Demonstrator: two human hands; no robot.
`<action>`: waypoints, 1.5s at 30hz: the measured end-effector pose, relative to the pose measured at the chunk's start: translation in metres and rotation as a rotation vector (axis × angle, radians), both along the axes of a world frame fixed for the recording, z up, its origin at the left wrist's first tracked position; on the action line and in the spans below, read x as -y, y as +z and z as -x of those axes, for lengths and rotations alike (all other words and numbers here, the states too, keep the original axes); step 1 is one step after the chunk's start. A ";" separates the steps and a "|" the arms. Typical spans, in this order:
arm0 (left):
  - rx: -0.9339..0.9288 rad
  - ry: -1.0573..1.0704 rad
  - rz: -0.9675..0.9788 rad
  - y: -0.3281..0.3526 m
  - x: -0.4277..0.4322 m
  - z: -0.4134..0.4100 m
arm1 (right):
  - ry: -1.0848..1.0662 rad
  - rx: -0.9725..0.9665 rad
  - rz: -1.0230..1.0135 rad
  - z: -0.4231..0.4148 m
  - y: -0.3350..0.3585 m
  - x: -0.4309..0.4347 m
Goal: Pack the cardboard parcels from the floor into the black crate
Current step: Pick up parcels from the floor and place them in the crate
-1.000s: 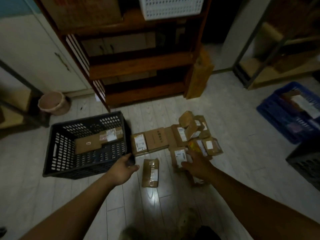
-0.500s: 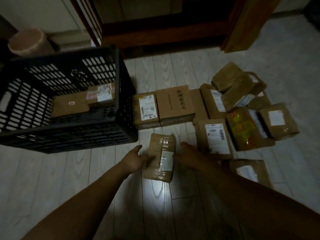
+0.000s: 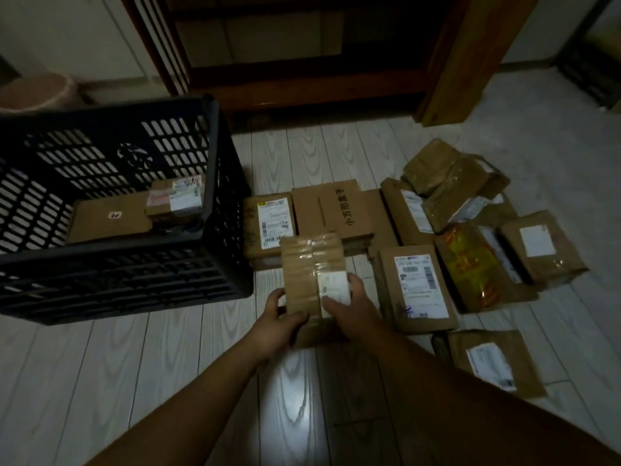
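Both hands, left point(image 3: 274, 326) and right point(image 3: 349, 306), gripped 1 taped parcel point(image 3: 311, 274) beside the crate point(image 3: 215, 183), which held 2 parcels.

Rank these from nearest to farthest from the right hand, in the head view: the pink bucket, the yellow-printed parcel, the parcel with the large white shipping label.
Measured from the right hand, which grips the taped parcel:
1. Shipping-label parcel, on the floor just to the hand's right.
2. Yellow-printed parcel, further right.
3. Pink bucket, far back left, behind the black crate.

Taped cardboard parcel point(image 3: 311, 274) tilted up beside black crate point(image 3: 228, 210); others floor-bound.
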State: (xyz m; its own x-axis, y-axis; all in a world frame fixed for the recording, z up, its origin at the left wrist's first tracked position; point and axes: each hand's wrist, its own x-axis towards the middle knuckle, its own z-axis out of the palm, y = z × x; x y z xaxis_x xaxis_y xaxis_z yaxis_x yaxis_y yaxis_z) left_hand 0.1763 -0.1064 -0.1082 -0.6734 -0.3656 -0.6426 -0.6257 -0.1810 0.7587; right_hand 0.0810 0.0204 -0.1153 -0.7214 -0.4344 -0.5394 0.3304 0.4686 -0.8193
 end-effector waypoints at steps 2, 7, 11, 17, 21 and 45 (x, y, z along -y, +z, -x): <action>-0.157 0.046 0.050 0.013 -0.003 0.015 | -0.092 -0.105 0.093 0.013 0.017 0.004; -0.494 0.050 0.136 0.059 0.014 0.044 | -0.135 -0.239 0.258 0.035 0.068 0.022; -0.598 0.046 0.142 0.101 0.036 0.048 | -0.141 -0.346 0.360 0.045 0.109 0.032; -0.491 -0.066 0.150 0.158 0.072 0.036 | -0.218 -0.354 0.523 0.073 0.165 0.033; -0.469 -0.066 0.214 0.177 0.076 0.032 | -0.281 -0.231 0.605 0.079 0.183 0.030; -0.422 0.332 0.194 0.385 0.094 -0.016 | -0.159 -0.320 0.414 0.013 0.364 0.052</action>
